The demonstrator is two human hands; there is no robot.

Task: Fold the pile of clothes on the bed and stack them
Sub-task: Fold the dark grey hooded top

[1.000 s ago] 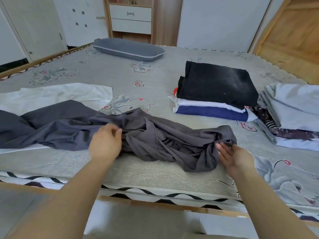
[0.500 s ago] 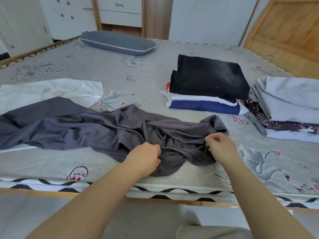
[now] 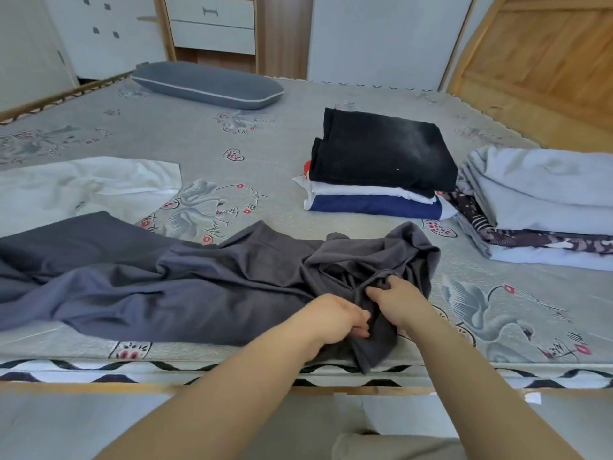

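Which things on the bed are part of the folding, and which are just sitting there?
Part of the job:
- grey garment, gripped by the left hand and right hand
- white garment, unfolded
- folded stack, black on top
- second pile at the right

Just lying about:
- pillow
- drawers

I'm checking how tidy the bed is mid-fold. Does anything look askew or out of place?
Yes. The dark grey garment lies crumpled and twisted along the near side, one corner hanging over the mattress edge, held by the left hand and right hand. The rumpled white garment is also unfolded.
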